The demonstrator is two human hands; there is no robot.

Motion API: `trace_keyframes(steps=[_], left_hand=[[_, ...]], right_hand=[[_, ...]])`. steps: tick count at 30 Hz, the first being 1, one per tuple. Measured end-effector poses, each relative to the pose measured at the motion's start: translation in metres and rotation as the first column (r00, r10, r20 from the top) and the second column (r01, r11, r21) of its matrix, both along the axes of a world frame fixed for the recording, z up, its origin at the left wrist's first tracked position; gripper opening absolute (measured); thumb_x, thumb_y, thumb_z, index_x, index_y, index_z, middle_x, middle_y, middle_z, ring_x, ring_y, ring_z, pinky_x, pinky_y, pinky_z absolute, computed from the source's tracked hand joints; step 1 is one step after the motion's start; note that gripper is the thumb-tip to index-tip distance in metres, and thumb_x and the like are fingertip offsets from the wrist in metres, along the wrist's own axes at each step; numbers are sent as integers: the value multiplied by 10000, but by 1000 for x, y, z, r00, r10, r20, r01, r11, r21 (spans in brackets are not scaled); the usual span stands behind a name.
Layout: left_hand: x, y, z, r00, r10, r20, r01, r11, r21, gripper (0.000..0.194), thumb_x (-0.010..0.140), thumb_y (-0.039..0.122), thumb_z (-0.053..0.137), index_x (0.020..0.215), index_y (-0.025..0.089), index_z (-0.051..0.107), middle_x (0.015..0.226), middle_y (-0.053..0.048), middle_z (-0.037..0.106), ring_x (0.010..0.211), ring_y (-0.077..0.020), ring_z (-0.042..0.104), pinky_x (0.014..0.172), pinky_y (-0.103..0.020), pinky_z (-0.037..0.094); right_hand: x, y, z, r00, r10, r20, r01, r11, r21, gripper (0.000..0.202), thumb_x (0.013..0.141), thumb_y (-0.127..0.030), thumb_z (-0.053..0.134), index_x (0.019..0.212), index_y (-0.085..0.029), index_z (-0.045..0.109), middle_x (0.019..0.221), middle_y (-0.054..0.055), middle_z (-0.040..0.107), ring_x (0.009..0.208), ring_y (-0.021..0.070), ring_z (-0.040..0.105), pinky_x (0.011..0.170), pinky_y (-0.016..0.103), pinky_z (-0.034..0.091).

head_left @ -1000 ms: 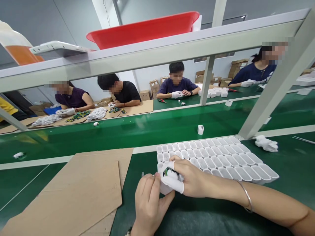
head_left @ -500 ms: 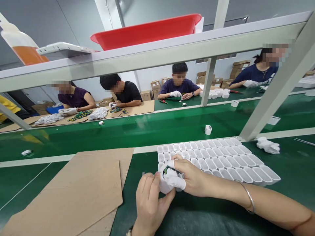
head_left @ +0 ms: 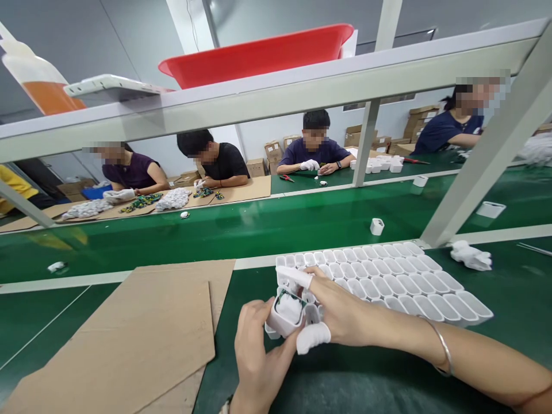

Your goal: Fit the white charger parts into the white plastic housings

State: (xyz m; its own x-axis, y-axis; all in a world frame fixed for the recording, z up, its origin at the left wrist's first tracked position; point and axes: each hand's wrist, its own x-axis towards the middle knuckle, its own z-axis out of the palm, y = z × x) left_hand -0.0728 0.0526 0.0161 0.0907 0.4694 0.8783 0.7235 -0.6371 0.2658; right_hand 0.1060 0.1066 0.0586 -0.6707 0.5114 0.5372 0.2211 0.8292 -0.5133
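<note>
Head view: apparently fitting green board into white cup clamped in left hand, with right hand spread apart, likely needing gentle pressing next.

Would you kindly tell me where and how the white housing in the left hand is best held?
Probably by its outer side wall, from the left, as the left hand does. The white housing is open on top, where a green board and a white piece show, so gripping from above could disturb them.
</note>
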Motion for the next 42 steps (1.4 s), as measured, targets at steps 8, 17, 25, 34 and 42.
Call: trace_keyframes(steps=[8, 17, 25, 34, 42], left_hand=[[1, -2, -7, 986, 9, 168, 10, 994, -112, 367, 803, 193, 720, 1127, 135, 558, 982, -86, 622, 881, -176, 621, 766, -257, 539], [0, -4, -14, 977, 75, 198, -54, 993, -107, 399, 784, 193, 735, 1146, 153, 571, 1022, -98, 636, 896, -206, 638, 779, -311, 562], [-3, -3, -14, 986, 62, 156, -54, 997, -53, 427, 789, 169, 722, 1188, 151, 573, 1041, -99, 636, 931, -206, 641, 797, -289, 561], [-8, -3, -14, 966, -38, 257, 72, 989, -127, 406, 815, 173, 695, 1202, 176, 571, 1109, -110, 645, 1018, -218, 644, 856, -315, 569], [-8, -1, -13, 871, -166, 462, 307, 919, -249, 462, 774, 307, 764, 1191, 205, 593, 1121, -119, 671, 973, -245, 689, 773, -304, 606]], right_hand=[[-2, -3, -1, 996, -24, -86, 60, 891, 450, 604, 939, -464, 534, 1427, -161, 345, 1106, 161, 601, 1082, 231, 576, 1019, 478, 362], [-8, -5, -10, 997, 6, -71, 22, 924, 382, 656, 906, -489, 578, 1409, -131, 357, 1191, 188, 612, 1146, 237, 575, 1081, 478, 325], [-11, -6, -14, 999, 15, -51, 4, 931, 366, 663, 904, -466, 587, 1426, -136, 345, 1193, 186, 604, 1175, 248, 555, 1081, 490, 327], [-12, -13, -11, 999, -6, 36, -9, 914, 405, 584, 918, -471, 561, 1366, -129, 407, 1238, 204, 568, 1223, 261, 506, 1093, 524, 303], [-3, -19, 6, 989, 18, -150, 42, 920, 389, 454, 927, -321, 568, 1323, -145, 433, 1216, 178, 581, 1228, 221, 504, 1098, 457, 318]])
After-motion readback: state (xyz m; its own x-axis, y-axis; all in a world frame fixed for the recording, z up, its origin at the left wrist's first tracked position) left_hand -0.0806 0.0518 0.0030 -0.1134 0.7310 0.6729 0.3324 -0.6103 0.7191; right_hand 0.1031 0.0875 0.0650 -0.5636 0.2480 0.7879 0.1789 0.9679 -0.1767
